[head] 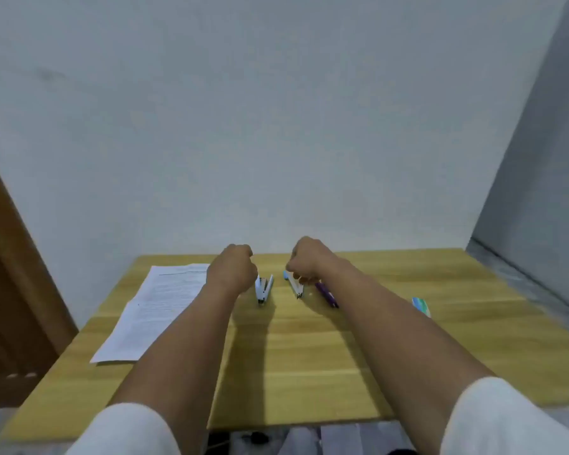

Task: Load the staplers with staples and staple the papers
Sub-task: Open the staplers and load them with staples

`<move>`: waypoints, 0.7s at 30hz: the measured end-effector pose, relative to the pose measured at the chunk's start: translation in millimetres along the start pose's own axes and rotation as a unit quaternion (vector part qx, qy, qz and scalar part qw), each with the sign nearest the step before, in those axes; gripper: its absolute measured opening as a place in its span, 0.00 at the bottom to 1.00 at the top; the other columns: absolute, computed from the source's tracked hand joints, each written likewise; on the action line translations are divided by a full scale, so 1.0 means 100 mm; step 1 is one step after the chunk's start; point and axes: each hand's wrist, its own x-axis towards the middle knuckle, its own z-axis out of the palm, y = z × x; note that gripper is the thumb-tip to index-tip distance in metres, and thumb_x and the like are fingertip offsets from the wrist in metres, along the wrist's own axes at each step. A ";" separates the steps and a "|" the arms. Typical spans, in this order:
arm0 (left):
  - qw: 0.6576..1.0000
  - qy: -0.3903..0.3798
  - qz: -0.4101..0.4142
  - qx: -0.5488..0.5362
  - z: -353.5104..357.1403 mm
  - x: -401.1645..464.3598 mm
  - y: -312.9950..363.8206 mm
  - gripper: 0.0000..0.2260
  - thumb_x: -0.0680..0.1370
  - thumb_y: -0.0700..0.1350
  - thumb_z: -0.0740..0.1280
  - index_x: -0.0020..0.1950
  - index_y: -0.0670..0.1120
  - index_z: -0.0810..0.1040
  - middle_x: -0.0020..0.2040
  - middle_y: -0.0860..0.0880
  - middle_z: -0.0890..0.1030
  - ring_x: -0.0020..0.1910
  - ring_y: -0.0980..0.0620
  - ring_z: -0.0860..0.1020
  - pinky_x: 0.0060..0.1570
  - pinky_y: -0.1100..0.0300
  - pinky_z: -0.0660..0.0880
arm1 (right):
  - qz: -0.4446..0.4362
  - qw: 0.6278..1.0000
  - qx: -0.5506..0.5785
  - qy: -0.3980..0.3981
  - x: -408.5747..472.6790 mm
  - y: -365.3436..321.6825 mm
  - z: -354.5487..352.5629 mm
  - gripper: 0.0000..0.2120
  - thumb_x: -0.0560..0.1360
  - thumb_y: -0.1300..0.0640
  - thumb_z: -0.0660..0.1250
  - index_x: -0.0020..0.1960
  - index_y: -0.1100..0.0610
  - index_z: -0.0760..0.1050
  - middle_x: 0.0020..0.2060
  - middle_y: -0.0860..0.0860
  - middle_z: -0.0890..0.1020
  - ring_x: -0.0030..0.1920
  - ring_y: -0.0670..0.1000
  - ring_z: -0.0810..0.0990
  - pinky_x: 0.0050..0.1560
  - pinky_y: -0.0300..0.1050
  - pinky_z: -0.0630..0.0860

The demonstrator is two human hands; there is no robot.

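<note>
1. Wooden tabletop, pushed against a pale wall, carrying everything; likely the reason both arms were stretched far forward to reach the far edge.
2. Printed papers, laid at the left of the tabletop in a loose overlapping pile, corners not squared; not yet stapled as far as could be seen, and probably kept aside until loading was finished.
3. Left hand, curled over just left of the white stapler; fingers hidden, so contact with it not discernible. Stapler lying hinged apart, apparently to expose the staple channel.
4. Right hand, fingers curled down onto the blue stapler, seemingly pinching its upper part; possibly feeding staples, too small to confirm.
5. Purple pen, lying just right of the blue stapler, unused.
6. Small striped box, well apart at the right; perhaps the staple supply.
</note>
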 end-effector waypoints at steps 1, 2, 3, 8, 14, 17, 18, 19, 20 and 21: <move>1.000 -0.017 -0.019 -0.010 0.07 0.06 -0.03 0.19 0.81 0.42 0.63 0.73 0.47 0.75 0.69 0.45 0.76 0.63 0.44 0.78 0.51 0.54 0.74 | 0.003 1.000 0.003 -0.008 0.10 0.01 0.09 0.08 0.76 0.64 0.67 0.50 0.69 0.83 0.42 0.62 0.88 0.39 0.61 0.90 0.46 0.61 0.88; 0.999 -0.027 -0.030 -0.027 0.15 0.12 -0.08 0.20 0.81 0.41 0.63 0.74 0.47 0.75 0.71 0.45 0.76 0.64 0.43 0.78 0.53 0.53 0.74 | 0.004 1.000 0.002 -0.005 0.18 0.00 0.16 0.07 0.76 0.64 0.67 0.44 0.67 0.82 0.38 0.61 0.88 0.35 0.61 0.88 0.43 0.58 0.88; 0.998 -0.041 -0.040 -0.038 0.25 0.18 -0.14 0.20 0.81 0.41 0.63 0.74 0.47 0.74 0.72 0.45 0.75 0.66 0.43 0.77 0.57 0.52 0.75 | 0.004 1.000 0.000 -0.003 0.26 0.00 0.25 0.08 0.76 0.63 0.67 0.39 0.64 0.79 0.34 0.59 0.86 0.30 0.58 0.85 0.38 0.52 0.87; 0.990 -0.107 -0.045 -0.081 0.59 0.44 -0.38 0.23 0.80 0.42 0.64 0.76 0.49 0.73 0.70 0.42 0.79 0.67 0.42 0.77 0.66 0.48 0.75 | 0.043 0.999 0.006 0.001 0.58 -0.07 0.60 0.13 0.77 0.63 0.67 0.34 0.60 0.75 0.22 0.54 0.78 0.15 0.49 0.74 0.20 0.33 0.67; 0.977 -0.117 -0.028 -0.174 0.64 0.56 -0.53 0.15 0.78 0.38 0.62 0.59 0.48 0.84 0.56 0.44 0.86 0.52 0.45 0.83 0.52 0.54 0.79 | 0.062 0.998 -0.022 -0.019 0.80 -0.20 0.70 0.18 0.75 0.66 0.67 0.29 0.56 0.67 0.12 0.50 0.69 0.09 0.47 0.66 0.14 0.29 0.58; 0.965 -0.086 -0.043 -0.246 0.60 0.47 -0.56 0.09 0.78 0.43 0.62 0.50 0.50 0.81 0.46 0.48 0.85 0.45 0.46 0.84 0.49 0.47 0.83 | 0.054 0.998 -0.029 -0.016 0.78 -0.20 0.67 0.17 0.76 0.64 0.67 0.29 0.57 0.71 0.18 0.50 0.76 0.16 0.46 0.72 0.17 0.32 0.64; 0.960 -0.068 -0.046 -0.267 0.58 0.42 -0.55 0.07 0.79 0.45 0.62 0.49 0.50 0.80 0.46 0.48 0.85 0.45 0.47 0.84 0.49 0.46 0.83 | 0.049 0.998 -0.028 -0.010 0.75 -0.19 0.65 0.15 0.76 0.63 0.67 0.30 0.58 0.75 0.22 0.51 0.80 0.20 0.47 0.76 0.22 0.34 0.71; 0.954 -0.048 -0.048 -0.293 0.57 0.37 -0.54 0.06 0.80 0.46 0.63 0.48 0.48 0.79 0.46 0.48 0.84 0.46 0.47 0.84 0.49 0.45 0.84 | 0.046 0.999 -0.014 0.001 0.72 -0.16 0.62 0.13 0.77 0.62 0.66 0.33 0.60 0.78 0.26 0.53 0.83 0.25 0.49 0.80 0.30 0.38 0.79; 0.944 -0.031 -0.053 -0.326 0.54 0.31 -0.52 0.05 0.80 0.46 0.65 0.47 0.46 0.78 0.46 0.47 0.84 0.46 0.46 0.84 0.47 0.45 0.85 | 0.046 0.999 0.015 0.015 0.67 -0.12 0.59 0.11 0.77 0.62 0.66 0.38 0.63 0.81 0.29 0.55 0.85 0.29 0.52 0.85 0.38 0.44 0.84; 0.932 -0.017 -0.058 -0.356 0.52 0.24 -0.49 0.06 0.81 0.46 0.67 0.47 0.44 0.77 0.46 0.45 0.84 0.47 0.46 0.85 0.44 0.47 0.86 | 0.050 0.996 0.066 0.034 0.64 -0.06 0.57 0.10 0.78 0.62 0.66 0.43 0.66 0.82 0.32 0.58 0.87 0.33 0.56 0.88 0.43 0.50 0.87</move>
